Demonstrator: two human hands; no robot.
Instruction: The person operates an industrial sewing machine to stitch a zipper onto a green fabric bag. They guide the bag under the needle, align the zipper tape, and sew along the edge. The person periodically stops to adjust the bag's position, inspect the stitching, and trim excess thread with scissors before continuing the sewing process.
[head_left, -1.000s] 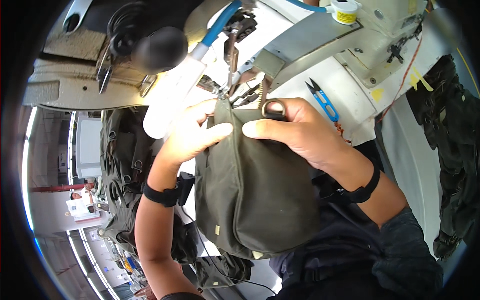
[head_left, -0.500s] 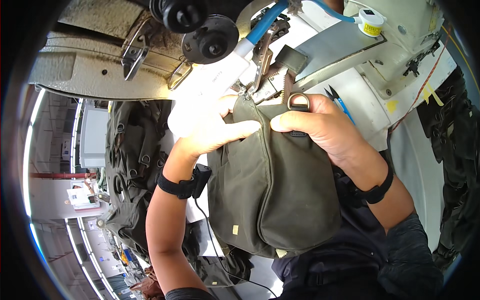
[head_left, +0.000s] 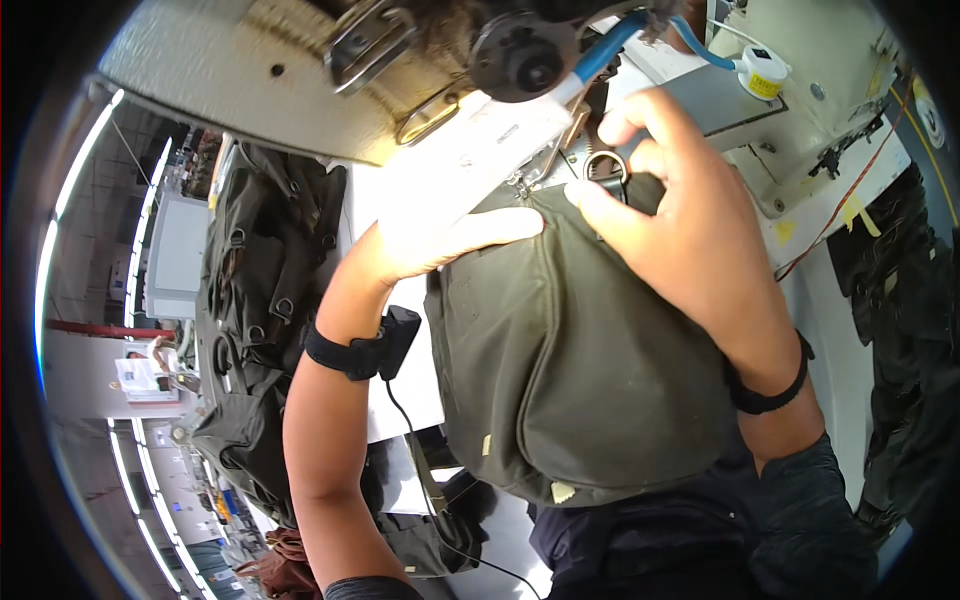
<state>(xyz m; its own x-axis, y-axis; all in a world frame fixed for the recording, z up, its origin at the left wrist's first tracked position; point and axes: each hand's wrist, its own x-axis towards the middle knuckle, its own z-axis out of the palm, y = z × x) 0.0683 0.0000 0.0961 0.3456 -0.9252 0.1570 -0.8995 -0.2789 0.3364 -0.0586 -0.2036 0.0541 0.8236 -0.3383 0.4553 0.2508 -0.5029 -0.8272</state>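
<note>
A dark olive fabric bag (head_left: 620,370) with a raised seam hangs from the machine's work area toward my lap. My left hand (head_left: 440,235) has its thumb laid across the bag's top left edge, gripping it; its other fingers are lost in the bright lamp glare. Over the top right corner is my right hand (head_left: 690,200), index finger raised and thumb apart from it, the thumb tip beside a metal D-ring (head_left: 588,163) on the bag. A zipper pull (head_left: 519,183) shows at the top edge, close to the machine's foot.
The sewing machine's arm (head_left: 240,90) and round black knob (head_left: 530,65) overhang my hands. More olive bags (head_left: 265,230) pile up on the left, and dark bags (head_left: 890,330) hang at the far right. A cable (head_left: 405,420) runs from my left wristband.
My right hand has released its pinch on the bag's top edge and lifted, fingers spreading. The view has shifted; my left thumb stays on the bag. The blue-handled snips are no longer visible.
</note>
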